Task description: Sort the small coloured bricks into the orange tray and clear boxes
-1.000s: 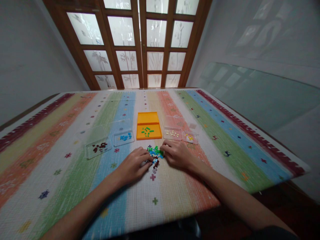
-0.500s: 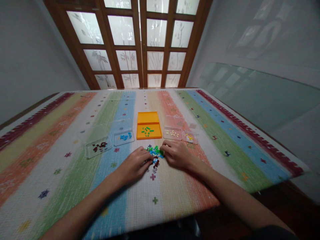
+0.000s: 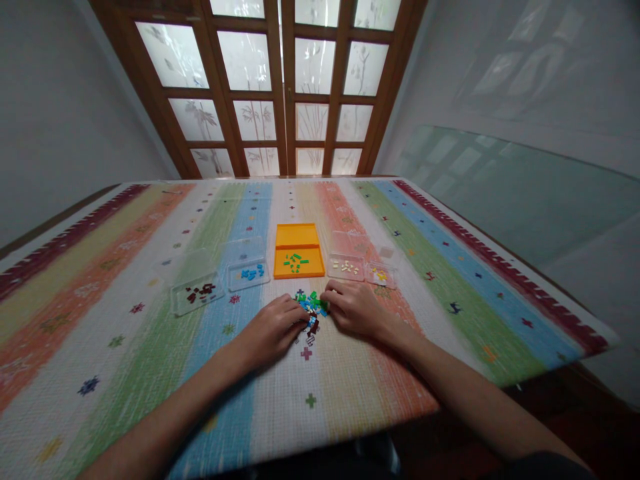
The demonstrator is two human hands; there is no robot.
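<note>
A small heap of mixed green, blue and dark red bricks (image 3: pixel 311 309) lies on the striped tablecloth (image 3: pixel 125 320) between my hands. My left hand (image 3: pixel 270 330) rests on the cloth with its fingers curled, fingertips touching the heap's left side. My right hand (image 3: pixel 353 308) lies on the heap's right side, fingers bent and pinched at the green pieces. What either hand's fingers hold is too small to make out.
Behind the heap stands a row of small boxes: a clear one with dark red pieces (image 3: pixel 196 293), a clear one with blue pieces (image 3: pixel 247 273), an orange one with green pieces (image 3: pixel 298 260), a clear one with pale pieces (image 3: pixel 345 267), and one with yellow pieces (image 3: pixel 381 274). The table's front edge is near my arms.
Both hands stay at the heap; the fingertips shift slightly among the bricks. The boxes have not moved.
</note>
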